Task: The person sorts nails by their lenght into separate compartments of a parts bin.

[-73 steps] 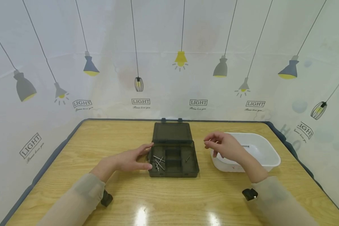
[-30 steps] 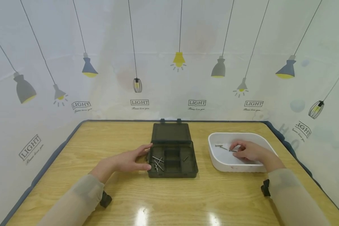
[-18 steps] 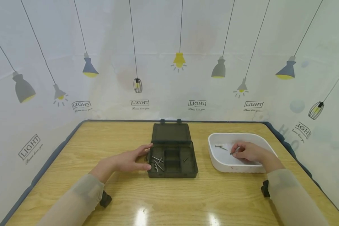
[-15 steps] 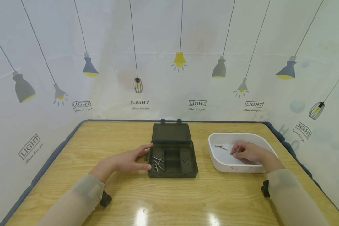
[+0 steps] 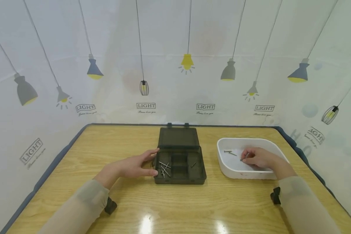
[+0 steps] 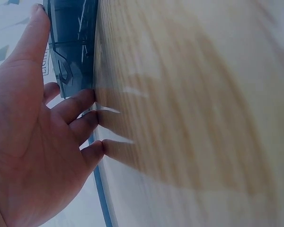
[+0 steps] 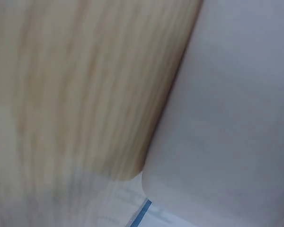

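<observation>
My left hand (image 5: 136, 165) rests at the left side of a dark translucent compartment box (image 5: 179, 180), thumb by its front corner and fingers towards the back. In the left wrist view, several fingertips of that hand meet the tabletop. Several thin metal screws (image 5: 164, 169) lie crossed in the box's left compartment, and a shorter one (image 5: 193, 164) lies in the right compartment. Over at the white tray (image 5: 222, 162), my right hand (image 5: 258, 158) reaches inside, thumb and forefinger pinching a small screw (image 5: 241, 159), mostly hidden by the fingers. Loose screws (image 5: 231, 153) lie left of those fingertips.
The box's lid (image 5: 179, 137) is folded back flat towards the rear edge of the wooden table (image 5: 120, 201). A printed curtain (image 5: 175, 87) surrounds the table's back and sides. In the right wrist view, the tray's outer wall (image 7: 227, 109) fills the right half.
From above the tray's left rim, my right hand has gone down and right into the tray, where its fingertips now pinch a screw. My left hand keeps its place at the box.
</observation>
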The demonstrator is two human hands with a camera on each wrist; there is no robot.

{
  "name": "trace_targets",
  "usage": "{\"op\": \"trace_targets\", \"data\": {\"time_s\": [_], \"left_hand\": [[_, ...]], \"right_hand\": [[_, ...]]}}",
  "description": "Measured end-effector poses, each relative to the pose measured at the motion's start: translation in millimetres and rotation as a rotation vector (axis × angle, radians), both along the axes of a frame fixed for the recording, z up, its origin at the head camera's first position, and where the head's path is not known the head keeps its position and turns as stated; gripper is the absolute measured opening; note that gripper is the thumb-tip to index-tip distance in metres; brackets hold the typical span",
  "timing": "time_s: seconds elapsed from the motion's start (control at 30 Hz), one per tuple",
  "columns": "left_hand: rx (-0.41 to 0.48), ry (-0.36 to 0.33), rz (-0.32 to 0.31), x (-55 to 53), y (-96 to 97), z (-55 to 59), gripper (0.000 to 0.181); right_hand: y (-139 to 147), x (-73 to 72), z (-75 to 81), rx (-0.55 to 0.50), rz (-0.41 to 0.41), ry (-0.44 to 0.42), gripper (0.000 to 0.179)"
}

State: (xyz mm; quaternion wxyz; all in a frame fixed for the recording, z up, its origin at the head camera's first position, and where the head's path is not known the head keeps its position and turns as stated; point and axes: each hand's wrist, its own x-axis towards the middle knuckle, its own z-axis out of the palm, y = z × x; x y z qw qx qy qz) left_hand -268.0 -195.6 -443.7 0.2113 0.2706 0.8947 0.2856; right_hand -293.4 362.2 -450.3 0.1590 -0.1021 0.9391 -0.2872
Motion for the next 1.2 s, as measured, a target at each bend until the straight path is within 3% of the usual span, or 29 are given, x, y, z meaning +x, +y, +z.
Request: {"op": "trace_targets", "data": {"time_s": [0.17, 0.53, 0.73, 1.03, 1.2], "left_hand": [[0.0, 0.002, -0.01, -0.9, 3.1, 0.2, 0.105], [-0.006, 0.001, -0.007, 1.2, 4.9, 3.8, 0.106], [-0.002, -0.004, -0.002, 1.2, 4.2, 4.5, 0.106], [0.0, -0.006, -0.005, 0.2, 3.3, 2.7, 0.105], [0.0, -0.009, -0.002, 0.4, 3.0, 2.3, 0.105]], "right_hand": [[1, 4.9, 4.6, 0.021, 0.013, 0.031, 0.01], [-4, 10.0, 21.7, -0.081, -0.082, 0.092, 0.025], [-19, 17.1, 28.9, -0.16, -0.051, 0.127, 0.034], [-56, 28.5, 46.4, -0.256, 0.01, 0.211, 0.027], [-77, 31.6, 54.5, -0.302, 0.031, 0.201, 0.027]]}}
